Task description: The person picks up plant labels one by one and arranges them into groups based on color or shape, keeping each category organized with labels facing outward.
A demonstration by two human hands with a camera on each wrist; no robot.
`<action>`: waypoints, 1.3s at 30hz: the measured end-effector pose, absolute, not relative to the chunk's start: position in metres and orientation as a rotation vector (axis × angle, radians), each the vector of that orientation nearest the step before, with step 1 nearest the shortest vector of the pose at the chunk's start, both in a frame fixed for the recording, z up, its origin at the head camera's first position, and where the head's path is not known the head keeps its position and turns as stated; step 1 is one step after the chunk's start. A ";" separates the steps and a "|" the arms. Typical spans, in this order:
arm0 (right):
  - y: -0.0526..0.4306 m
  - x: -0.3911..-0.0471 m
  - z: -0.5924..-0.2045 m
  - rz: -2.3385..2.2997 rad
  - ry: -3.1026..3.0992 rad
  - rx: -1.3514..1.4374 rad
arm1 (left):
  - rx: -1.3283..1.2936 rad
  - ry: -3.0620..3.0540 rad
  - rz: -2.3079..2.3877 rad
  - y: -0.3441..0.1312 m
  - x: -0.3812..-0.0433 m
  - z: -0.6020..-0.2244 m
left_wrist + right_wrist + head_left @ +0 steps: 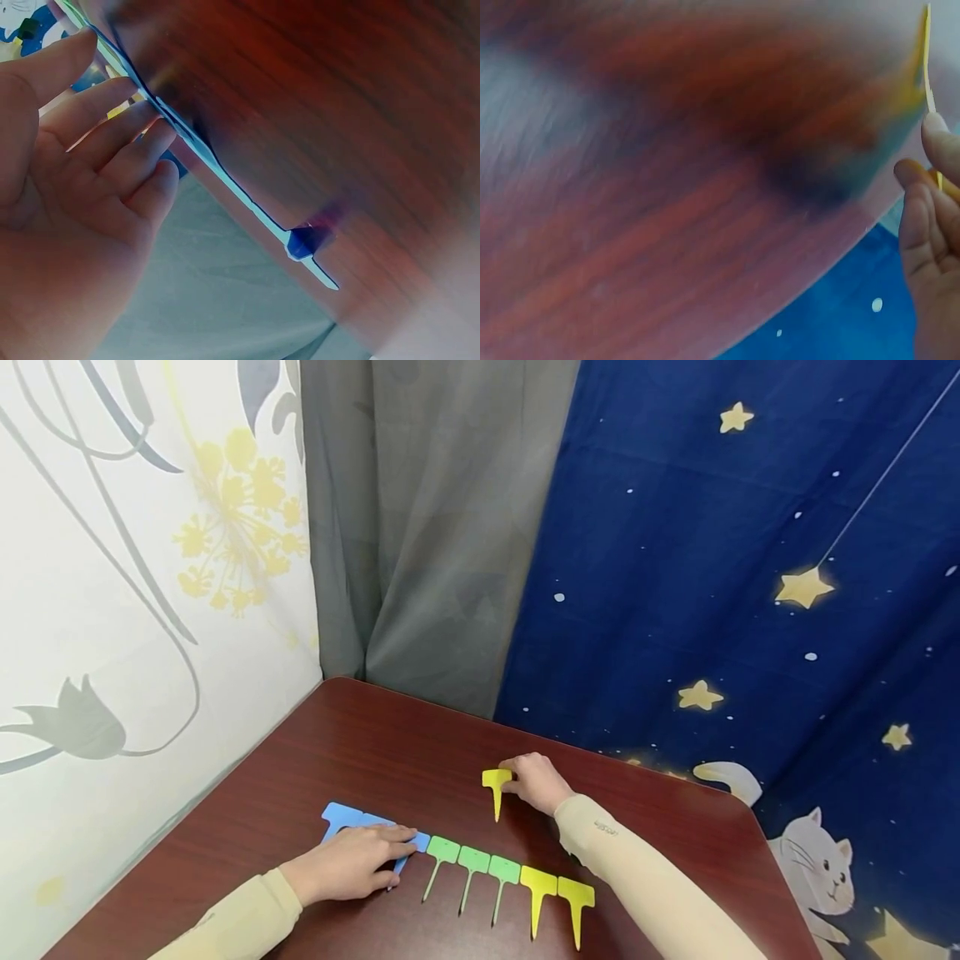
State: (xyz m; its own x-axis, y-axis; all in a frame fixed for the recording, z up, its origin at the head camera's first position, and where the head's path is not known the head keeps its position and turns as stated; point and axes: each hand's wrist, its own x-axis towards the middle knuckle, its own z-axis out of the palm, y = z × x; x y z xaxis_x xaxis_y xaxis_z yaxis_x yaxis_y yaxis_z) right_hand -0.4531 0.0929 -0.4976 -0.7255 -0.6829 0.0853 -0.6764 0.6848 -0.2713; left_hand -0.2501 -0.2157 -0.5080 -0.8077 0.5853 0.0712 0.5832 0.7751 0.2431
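Note:
A row of T-shaped plant labels lies on the table: blue labels (pixel 342 815) at the left, three green labels (pixel 474 860) in the middle and two yellow labels (pixel 538 882) at the right. My left hand (pixel 352 862) rests across the blue ones with fingers extended, partly covering them. In the left wrist view its fingertips touch the thin edge of the labels (pixel 225 176). Farther back, my right hand (pixel 538 783) pinches another yellow plant label (pixel 497 779) by its head, stem toward me. The right wrist view shows that label (pixel 928 67) edge-on between thumb and fingers.
The dark red wooden table (pixel 420 727) has rounded corners. A white patterned curtain (pixel 150 568) hangs along its left side, a grey curtain (pixel 442 527) behind it, and a blue starry curtain (pixel 675 568) at the back right.

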 end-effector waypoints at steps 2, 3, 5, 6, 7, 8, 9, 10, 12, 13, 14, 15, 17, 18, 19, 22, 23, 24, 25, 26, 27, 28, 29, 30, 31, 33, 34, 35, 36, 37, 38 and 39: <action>0.098 -0.454 -0.495 -0.377 2.853 -1.201 | 0.974 2.955 0.398 -0.216 -0.250 -0.507; 0.100 -0.454 -0.494 -0.337 2.853 -1.217 | 0.976 2.955 0.398 -0.215 -0.250 -0.507; 0.106 -0.455 -0.492 -0.263 2.859 -1.254 | 0.979 2.956 0.396 -0.215 -0.250 -0.507; 0.109 -0.455 -0.492 -0.230 2.870 -1.276 | 0.980 2.956 0.394 -0.215 -0.250 -0.506; 0.112 -0.455 -0.491 -0.202 2.883 -1.289 | 0.980 2.956 0.392 -0.215 -0.250 -0.506; 0.116 -0.455 -0.490 -0.183 2.900 -1.303 | 0.979 2.957 0.390 -0.215 -0.250 -0.506; 0.119 -0.455 -0.488 -0.177 2.916 -1.313 | 0.981 2.957 0.388 -0.215 -0.250 -0.506; 0.123 -0.454 -0.487 -0.177 2.932 -1.317 | 0.982 2.956 0.389 -0.215 -0.250 -0.506; 0.131 -0.453 -0.484 -0.190 2.967 -1.316 | 0.984 2.957 0.393 -0.214 -0.250 -0.505; 0.135 -0.452 -0.484 -0.198 2.982 -1.313 | 0.985 2.959 0.395 -0.214 -0.250 -0.505; 0.139 -0.451 -0.483 -0.207 2.995 -1.317 | 0.988 2.963 0.399 -0.214 -0.250 -0.505; 0.143 -0.451 -0.483 -0.217 3.007 -1.315 | 0.988 2.963 0.405 -0.214 -0.250 -0.505; 0.152 -0.449 -0.484 -0.236 3.024 -1.314 | 0.991 2.964 0.415 -0.214 -0.250 -0.505; 0.156 -0.447 -0.485 -0.246 3.031 -1.307 | 0.995 2.967 0.416 -0.213 -0.251 -0.505; 0.160 -0.446 -0.485 -0.253 3.039 -1.296 | 0.999 2.968 0.416 -0.213 -0.251 -0.504; 0.174 -0.439 -0.485 -0.296 3.044 -1.250 | 1.011 2.969 0.417 -0.211 -0.252 -0.503; 0.178 -0.436 -0.484 -0.313 3.045 -1.238 | 1.010 2.967 0.415 -0.210 -0.253 -0.503; 0.183 -0.433 -0.484 -0.327 3.047 -1.223 | 1.006 2.965 0.416 -0.209 -0.253 -0.503; 0.187 -0.430 -0.484 -0.345 3.047 -1.209 | 1.001 2.960 0.420 -0.209 -0.253 -0.503; 0.191 -0.427 -0.483 -0.364 3.045 -1.193 | 0.996 2.956 0.420 -0.209 -0.253 -0.504; 0.195 -0.424 -0.483 -0.380 3.046 -1.179 | 0.992 2.950 0.423 -0.209 -0.253 -0.504; 0.199 -0.421 -0.482 -0.393 3.047 -1.169 | 0.985 2.943 0.424 -0.209 -0.253 -0.504; 0.204 -0.418 -0.482 -0.404 3.050 -1.154 | 0.984 2.939 0.427 -0.208 -0.254 -0.505; 0.208 -0.415 -0.481 -0.411 3.055 -1.135 | 0.987 2.937 0.430 -0.208 -0.254 -0.505; 0.213 -0.412 -0.481 -0.426 3.057 -1.122 | 0.990 2.934 0.432 -0.208 -0.255 -0.505; 0.223 -0.406 -0.481 -0.449 3.062 -1.111 | 0.993 2.929 0.439 -0.208 -0.256 -0.505; 0.227 -0.402 -0.481 -0.461 3.067 -1.102 | 0.996 2.927 0.443 -0.208 -0.256 -0.505; 0.232 -0.399 -0.481 -0.483 3.069 -1.093 | 1.002 2.926 0.444 -0.207 -0.256 -0.505; 0.236 -0.396 -0.481 -0.502 3.075 -1.085 | 1.007 2.924 0.446 -0.207 -0.256 -0.505; 0.241 -0.392 -0.482 -0.526 3.078 -1.076 | 1.012 2.923 0.448 -0.207 -0.256 -0.504; 0.245 -0.389 -0.482 -0.539 3.086 -1.067 | 1.018 2.921 0.451 -0.207 -0.256 -0.504; 0.249 -0.386 -0.483 -0.558 3.088 -1.054 | 1.023 2.918 0.456 -0.206 -0.256 -0.503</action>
State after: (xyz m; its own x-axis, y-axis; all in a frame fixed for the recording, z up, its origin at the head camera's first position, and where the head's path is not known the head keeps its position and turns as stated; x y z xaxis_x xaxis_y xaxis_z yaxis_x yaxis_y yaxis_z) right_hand -0.3855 0.2494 -0.4831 -0.7847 -0.5613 0.2632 -0.6179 0.7425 -0.2587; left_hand -0.2564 -0.2061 -0.5033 -0.7856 0.6135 0.0803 0.6088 0.7432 0.2776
